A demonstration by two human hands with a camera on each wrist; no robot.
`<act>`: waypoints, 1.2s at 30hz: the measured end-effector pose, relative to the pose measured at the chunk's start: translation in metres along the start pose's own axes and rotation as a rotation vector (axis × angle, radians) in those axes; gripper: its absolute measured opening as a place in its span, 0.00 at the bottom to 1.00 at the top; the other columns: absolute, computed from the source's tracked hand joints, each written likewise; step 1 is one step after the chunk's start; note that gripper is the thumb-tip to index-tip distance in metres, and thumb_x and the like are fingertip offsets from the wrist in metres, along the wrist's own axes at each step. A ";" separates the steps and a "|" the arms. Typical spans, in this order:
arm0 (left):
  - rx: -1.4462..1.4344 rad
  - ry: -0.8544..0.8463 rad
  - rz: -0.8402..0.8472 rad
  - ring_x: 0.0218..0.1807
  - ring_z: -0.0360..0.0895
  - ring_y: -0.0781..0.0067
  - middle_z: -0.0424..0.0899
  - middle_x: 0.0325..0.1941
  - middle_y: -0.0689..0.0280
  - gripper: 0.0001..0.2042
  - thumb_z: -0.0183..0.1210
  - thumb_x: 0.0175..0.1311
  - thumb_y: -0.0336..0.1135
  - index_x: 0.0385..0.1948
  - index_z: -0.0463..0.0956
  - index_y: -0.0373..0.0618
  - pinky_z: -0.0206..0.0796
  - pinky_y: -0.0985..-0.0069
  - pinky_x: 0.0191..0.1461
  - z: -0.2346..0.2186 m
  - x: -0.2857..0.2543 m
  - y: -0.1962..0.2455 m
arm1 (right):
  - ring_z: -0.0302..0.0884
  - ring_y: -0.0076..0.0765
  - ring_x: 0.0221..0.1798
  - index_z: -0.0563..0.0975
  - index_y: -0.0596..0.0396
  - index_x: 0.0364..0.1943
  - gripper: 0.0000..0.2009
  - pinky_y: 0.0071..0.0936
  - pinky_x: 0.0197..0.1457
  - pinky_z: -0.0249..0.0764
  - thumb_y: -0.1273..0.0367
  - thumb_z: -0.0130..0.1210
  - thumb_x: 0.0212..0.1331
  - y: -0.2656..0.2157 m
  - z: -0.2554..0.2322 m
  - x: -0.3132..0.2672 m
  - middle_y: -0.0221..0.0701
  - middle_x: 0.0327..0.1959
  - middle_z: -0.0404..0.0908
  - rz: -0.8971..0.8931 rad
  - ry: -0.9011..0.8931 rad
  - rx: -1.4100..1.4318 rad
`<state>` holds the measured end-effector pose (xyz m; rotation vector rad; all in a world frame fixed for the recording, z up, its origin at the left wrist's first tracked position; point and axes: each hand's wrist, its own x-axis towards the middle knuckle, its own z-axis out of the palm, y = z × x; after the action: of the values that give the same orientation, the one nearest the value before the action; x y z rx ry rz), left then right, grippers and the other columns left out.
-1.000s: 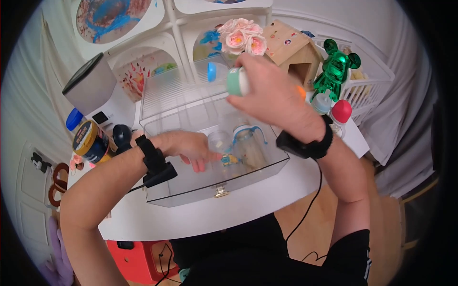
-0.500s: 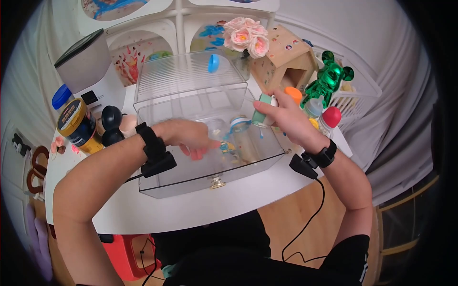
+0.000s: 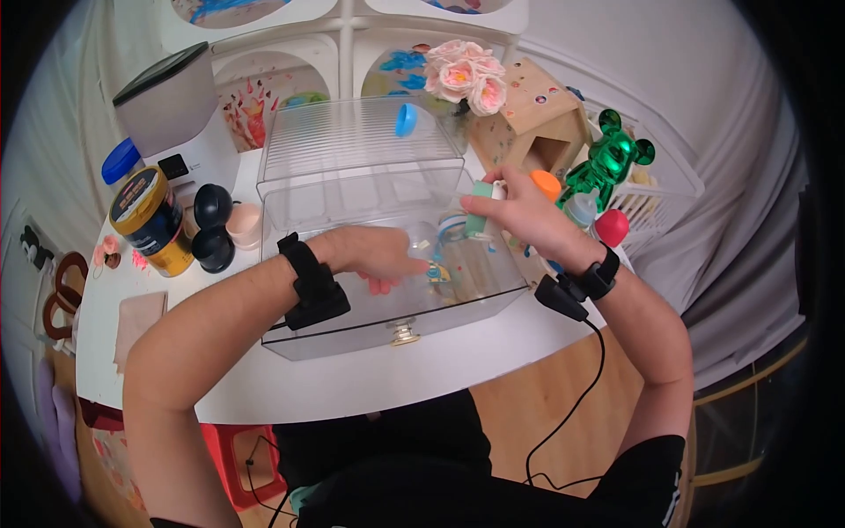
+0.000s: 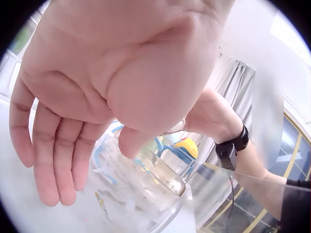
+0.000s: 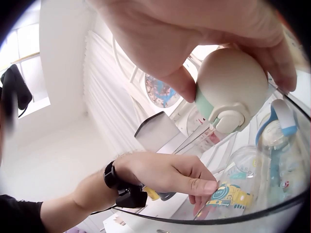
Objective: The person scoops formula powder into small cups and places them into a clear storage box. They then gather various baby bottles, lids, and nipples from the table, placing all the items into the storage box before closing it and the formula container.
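Grasping a cream-and-green container near centre, the right hand is hovering; the left hand, fingers released, is reaching beside a clear bottle

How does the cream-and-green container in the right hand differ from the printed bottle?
The cream-and-green container is opaque; the printed bottle is see-through. The container's dome is plain, while the bottle carries yellow-and-blue pictures. The right hand grips the container; the bottle sits inside the clear box.

2 bottles sit in the box, with the tub to its left, flowers behind and figurine right.
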<state>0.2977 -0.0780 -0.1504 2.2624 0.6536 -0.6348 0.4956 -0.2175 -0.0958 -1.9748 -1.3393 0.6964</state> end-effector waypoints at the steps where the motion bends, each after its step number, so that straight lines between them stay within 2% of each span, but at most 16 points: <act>1: -0.014 -0.001 -0.001 0.39 0.89 0.68 0.91 0.38 0.60 0.31 0.47 0.81 0.59 0.40 0.85 0.34 0.79 0.68 0.48 -0.001 -0.001 -0.001 | 0.84 0.33 0.45 0.69 0.68 0.64 0.40 0.31 0.48 0.80 0.48 0.71 0.61 0.006 0.001 0.006 0.42 0.44 0.83 -0.002 0.001 -0.014; 5: -0.069 -0.022 0.000 0.40 0.89 0.69 0.91 0.38 0.61 0.30 0.47 0.81 0.58 0.40 0.86 0.36 0.79 0.68 0.47 -0.003 0.001 -0.006 | 0.85 0.36 0.48 0.71 0.67 0.64 0.41 0.33 0.50 0.81 0.47 0.71 0.60 0.001 0.002 0.012 0.45 0.47 0.84 0.026 -0.005 -0.144; 8: -0.073 -0.051 -0.015 0.36 0.88 0.68 0.91 0.37 0.62 0.27 0.48 0.80 0.56 0.41 0.86 0.39 0.79 0.66 0.45 -0.003 0.000 -0.005 | 0.85 0.34 0.47 0.74 0.66 0.62 0.37 0.32 0.50 0.81 0.49 0.72 0.60 0.005 0.000 0.021 0.44 0.46 0.86 0.020 -0.032 -0.168; 11: 0.035 -0.001 -0.019 0.39 0.88 0.71 0.91 0.36 0.63 0.27 0.51 0.78 0.56 0.36 0.87 0.39 0.79 0.69 0.46 -0.006 -0.006 0.003 | 0.86 0.32 0.42 0.76 0.67 0.59 0.34 0.30 0.46 0.82 0.52 0.73 0.59 -0.002 -0.002 0.024 0.42 0.43 0.87 -0.058 -0.043 -0.136; 14: 0.124 0.059 -0.005 0.38 0.88 0.69 0.90 0.35 0.61 0.25 0.55 0.75 0.56 0.33 0.88 0.39 0.78 0.67 0.47 -0.007 -0.006 0.005 | 0.86 0.29 0.35 0.77 0.66 0.59 0.33 0.28 0.41 0.82 0.56 0.75 0.58 -0.003 -0.005 0.035 0.41 0.42 0.87 -0.109 -0.044 -0.095; 17: 0.184 0.087 0.025 0.39 0.88 0.63 0.89 0.33 0.58 0.25 0.58 0.72 0.56 0.33 0.88 0.38 0.78 0.62 0.48 -0.007 -0.001 0.004 | 0.86 0.29 0.32 0.77 0.66 0.59 0.32 0.28 0.37 0.83 0.57 0.76 0.56 -0.008 -0.007 0.043 0.42 0.42 0.87 -0.188 -0.047 -0.117; 20: 0.225 0.115 0.073 0.42 0.88 0.56 0.89 0.34 0.55 0.26 0.60 0.71 0.56 0.34 0.87 0.36 0.77 0.59 0.52 -0.004 -0.004 -0.001 | 0.88 0.34 0.35 0.76 0.65 0.60 0.33 0.31 0.40 0.84 0.59 0.75 0.55 -0.018 -0.006 0.046 0.44 0.44 0.88 -0.205 -0.040 -0.231; 23: 0.246 0.062 0.027 0.46 0.87 0.52 0.90 0.39 0.52 0.27 0.60 0.71 0.56 0.39 0.87 0.34 0.76 0.58 0.55 -0.005 -0.009 0.000 | 0.89 0.40 0.41 0.75 0.65 0.62 0.34 0.36 0.46 0.84 0.60 0.76 0.53 -0.026 -0.005 0.046 0.46 0.47 0.87 -0.261 -0.038 -0.341; 26: 0.265 0.078 0.089 0.51 0.86 0.51 0.90 0.46 0.50 0.28 0.60 0.71 0.57 0.46 0.85 0.32 0.75 0.59 0.58 -0.001 -0.010 -0.004 | 0.88 0.46 0.47 0.74 0.62 0.63 0.35 0.39 0.54 0.83 0.61 0.76 0.52 -0.021 -0.002 0.056 0.48 0.49 0.86 -0.365 -0.070 -0.402; 29: 0.287 0.052 0.115 0.55 0.85 0.49 0.89 0.51 0.48 0.30 0.57 0.74 0.58 0.53 0.83 0.31 0.75 0.58 0.61 0.002 -0.012 -0.006 | 0.87 0.50 0.50 0.75 0.60 0.62 0.33 0.41 0.58 0.81 0.64 0.75 0.50 -0.023 0.003 0.063 0.49 0.50 0.85 -0.400 -0.089 -0.440; 32: 0.257 0.103 0.134 0.57 0.85 0.46 0.88 0.52 0.45 0.33 0.50 0.80 0.60 0.54 0.82 0.29 0.74 0.56 0.63 0.008 -0.019 -0.007 | 0.86 0.46 0.51 0.76 0.61 0.61 0.32 0.38 0.58 0.81 0.68 0.72 0.48 -0.027 0.006 0.069 0.47 0.48 0.85 -0.512 -0.100 -0.473; 36: 0.198 0.120 0.141 0.57 0.85 0.43 0.88 0.51 0.42 0.37 0.42 0.83 0.62 0.53 0.82 0.27 0.74 0.55 0.65 0.009 -0.033 -0.001 | 0.87 0.46 0.52 0.76 0.62 0.59 0.30 0.37 0.59 0.81 0.70 0.69 0.48 -0.033 0.007 0.073 0.46 0.49 0.86 -0.518 -0.003 -0.483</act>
<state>0.2696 -0.0929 -0.1371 2.5210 0.5009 -0.5180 0.4953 -0.1380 -0.0807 -1.8313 -2.0580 0.1334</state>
